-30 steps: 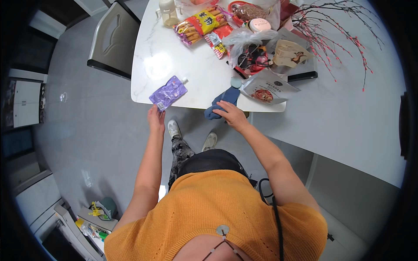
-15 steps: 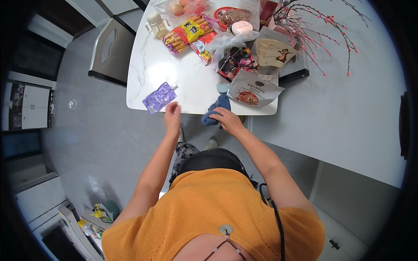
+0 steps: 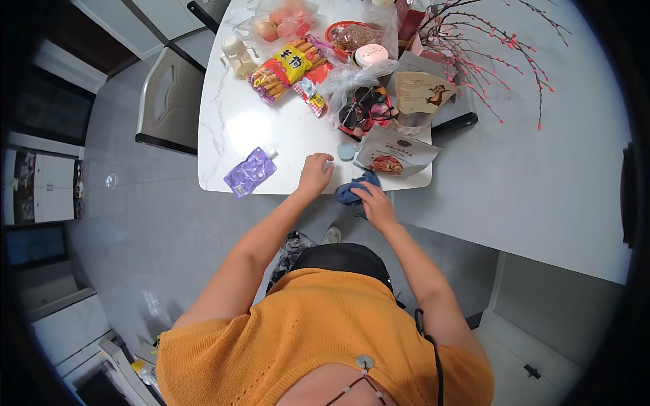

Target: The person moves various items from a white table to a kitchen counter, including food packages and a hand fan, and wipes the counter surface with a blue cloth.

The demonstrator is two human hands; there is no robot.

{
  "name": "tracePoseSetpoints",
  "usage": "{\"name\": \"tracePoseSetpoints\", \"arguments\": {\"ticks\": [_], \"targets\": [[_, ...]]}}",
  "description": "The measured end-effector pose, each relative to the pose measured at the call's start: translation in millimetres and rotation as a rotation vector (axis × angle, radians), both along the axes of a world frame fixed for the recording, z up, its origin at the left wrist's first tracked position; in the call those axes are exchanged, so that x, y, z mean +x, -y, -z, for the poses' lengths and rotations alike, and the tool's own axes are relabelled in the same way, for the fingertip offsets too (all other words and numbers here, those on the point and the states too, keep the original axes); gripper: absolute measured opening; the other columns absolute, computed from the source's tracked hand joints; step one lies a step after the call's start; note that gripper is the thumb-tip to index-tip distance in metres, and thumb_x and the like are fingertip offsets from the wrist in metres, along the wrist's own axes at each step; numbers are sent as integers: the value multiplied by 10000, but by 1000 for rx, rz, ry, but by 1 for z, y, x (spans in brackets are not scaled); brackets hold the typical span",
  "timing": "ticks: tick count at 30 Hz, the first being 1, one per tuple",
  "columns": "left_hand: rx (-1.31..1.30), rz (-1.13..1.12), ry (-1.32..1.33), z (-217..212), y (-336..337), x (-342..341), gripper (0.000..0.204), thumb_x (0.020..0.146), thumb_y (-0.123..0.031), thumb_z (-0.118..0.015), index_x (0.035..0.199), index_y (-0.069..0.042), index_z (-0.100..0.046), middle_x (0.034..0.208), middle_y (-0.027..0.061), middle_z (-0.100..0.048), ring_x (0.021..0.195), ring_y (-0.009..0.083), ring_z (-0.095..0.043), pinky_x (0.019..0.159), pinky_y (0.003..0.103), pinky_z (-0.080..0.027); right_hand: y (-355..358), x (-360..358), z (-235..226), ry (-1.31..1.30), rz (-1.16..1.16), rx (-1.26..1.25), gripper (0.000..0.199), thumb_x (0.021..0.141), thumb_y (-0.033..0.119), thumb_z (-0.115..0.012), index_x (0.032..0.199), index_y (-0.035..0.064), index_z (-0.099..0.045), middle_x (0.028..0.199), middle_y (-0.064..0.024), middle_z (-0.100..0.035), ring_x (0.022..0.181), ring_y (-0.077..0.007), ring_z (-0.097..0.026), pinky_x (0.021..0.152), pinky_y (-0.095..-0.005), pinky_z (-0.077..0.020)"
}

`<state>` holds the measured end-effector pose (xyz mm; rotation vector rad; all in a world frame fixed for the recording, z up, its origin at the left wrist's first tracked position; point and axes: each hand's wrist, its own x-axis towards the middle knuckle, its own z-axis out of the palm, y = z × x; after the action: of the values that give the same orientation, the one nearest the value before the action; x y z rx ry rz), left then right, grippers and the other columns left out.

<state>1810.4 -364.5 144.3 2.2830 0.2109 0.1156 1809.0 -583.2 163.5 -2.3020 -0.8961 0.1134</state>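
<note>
Grey tiled floor (image 3: 169,216) fills the left of the head view, and a white marbled bench (image 3: 223,128) stands at upper centre, with a pale chair (image 3: 157,101) at its left side. At the bench's near edge, centre of the frame, the right hand (image 3: 378,206) has its fingers pinching a bunched blue cloth (image 3: 349,193), part of which hangs below the edge. Just left of it, the left hand (image 3: 315,174) reaches over the edge, its fingers loosely bent and slightly parted from the thumb. Beyond both hands lies a pale round disc (image 3: 346,151), next to a light grey food pouch (image 3: 393,154). A purple spouted pouch (image 3: 250,171) lies left of the left hand, well apart. Toward the top of the frame are a packet of stick snacks (image 3: 287,66), a bag of round fruit (image 3: 279,26) and, at upper right, red-budded branches (image 3: 501,74).
</note>
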Motion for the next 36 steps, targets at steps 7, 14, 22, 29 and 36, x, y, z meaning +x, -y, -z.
{"name": "tracePoseSetpoints", "arguments": {"ticks": [7, 14, 22, 29, 36], "targets": [[14, 31, -12, -8, -55, -30, 185, 760, -90, -606, 942, -63, -594, 990, 128, -575, 1000, 314, -501, 851, 375, -418, -41, -2, -17, -182, 123, 100, 420, 730, -19, -589, 1114, 151, -586, 1164, -126, -536, 1011, -330, -547, 847, -387, -462], [-56, -12, -6, -21, -130, -64, 155, 769, -75, -605, 922, -55, -598, 952, 131, -579, 911, 298, -541, 778, 366, -446, -126, 23, -31, -101, 184, 168, 378, 763, 2, -578, 1119, 130, -583, 1174, -166, -530, 1037, -342, -543, 858, -373, -454], [-235, -176, -98, -32, -202, -87, 181, 780, -80, -583, 955, -40, -604, 927, 126, -596, 858, 274, -578, 748, 342, -471, -198, 61, -29, -63, 224, 150, 350, 771, 19, -583, 1111, 102, -581, 1179, -147, -532, 1058, -329, -529, 872, -360, -443], [-315, -302, -92, -28, -241, -67, 169, 813, -81, -564, 965, -22, -609, 961, 115, -612, 879, 228, -599, 737, 314, -490, -221, 87, -18, -15, 230, -43, 329, 738, 65, -631, 1065, 84, -601, 1160, -147, -540, 1072, -324, -501, 915, -385, -409], [-449, -421, -11, -44, -238, -5, 167, 840, -79, -557, 985, -14, -607, 943, 95, -624, 854, 168, -605, 727, 275, -490, -261, 147, 6, -850, 488, 432, 438, 822, 167, -608, 1216, 34, -470, 1140, -135, -530, 1069, -260, -510, 916, -358, -404]]}}
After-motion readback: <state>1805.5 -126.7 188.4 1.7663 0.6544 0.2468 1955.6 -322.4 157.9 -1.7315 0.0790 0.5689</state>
